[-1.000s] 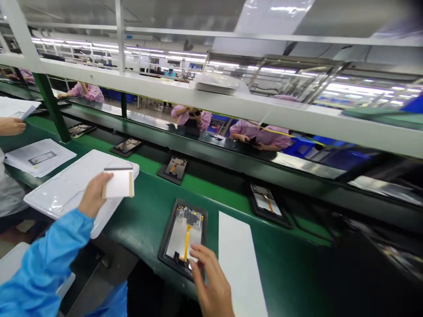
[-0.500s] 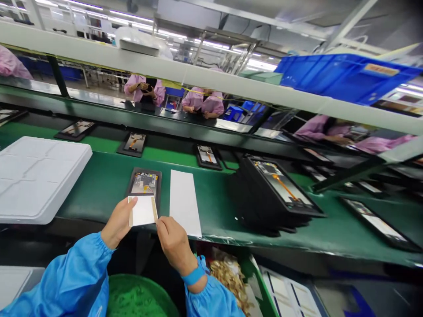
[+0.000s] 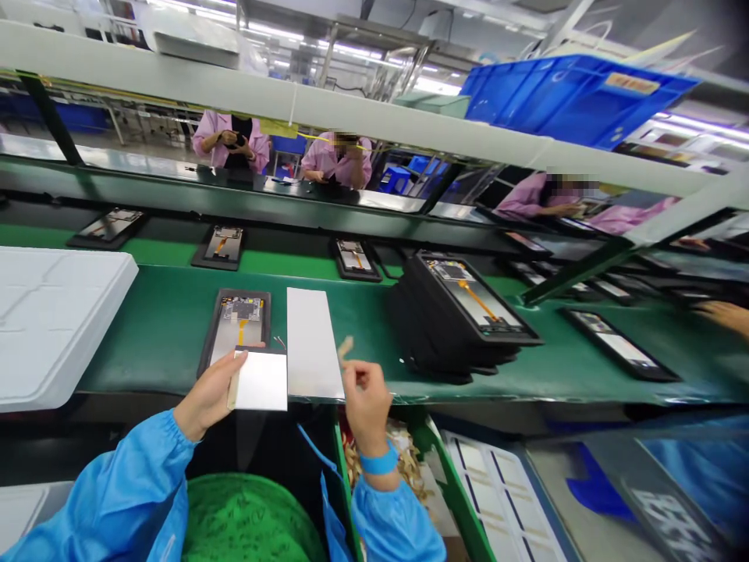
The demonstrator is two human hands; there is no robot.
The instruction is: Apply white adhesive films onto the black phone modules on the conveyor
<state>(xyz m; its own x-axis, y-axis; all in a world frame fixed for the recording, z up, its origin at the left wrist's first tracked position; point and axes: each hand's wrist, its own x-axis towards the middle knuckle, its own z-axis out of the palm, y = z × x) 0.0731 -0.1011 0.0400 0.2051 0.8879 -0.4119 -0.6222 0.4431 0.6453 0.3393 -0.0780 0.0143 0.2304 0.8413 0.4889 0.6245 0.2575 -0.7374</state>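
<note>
My left hand (image 3: pixel 207 396) grips a flat white battery pack (image 3: pixel 263 381) by its left side, where a tan strip shows under the thumb. Thin wires stick up at its upper right corner. Behind it on the green bench lies an opened tablet (image 3: pixel 239 316), its circuit board and orange ribbon cable exposed. My right hand (image 3: pixel 367 398) is raised to the right, pinching a small curled tan strip of tape backing (image 3: pixel 346 346). A blank white sheet (image 3: pixel 313 336) lies between the tablet and my right hand.
A stack of tablet shells (image 3: pixel 468 312) stands on the right, a white tray (image 3: pixel 64 320) on the left. Several open tablets sit along the green belt (image 3: pixel 275 254). Below are a green bin of tan strips (image 3: pixel 413 460) and a green round stool (image 3: pixel 251 515). Another person's hand (image 3: pixel 725 316) shows far right.
My right hand has moved right, away from the battery pack, peeling off the tan strip from its right edge. The view has shifted slightly, and a co-worker's hand appears at far right.
</note>
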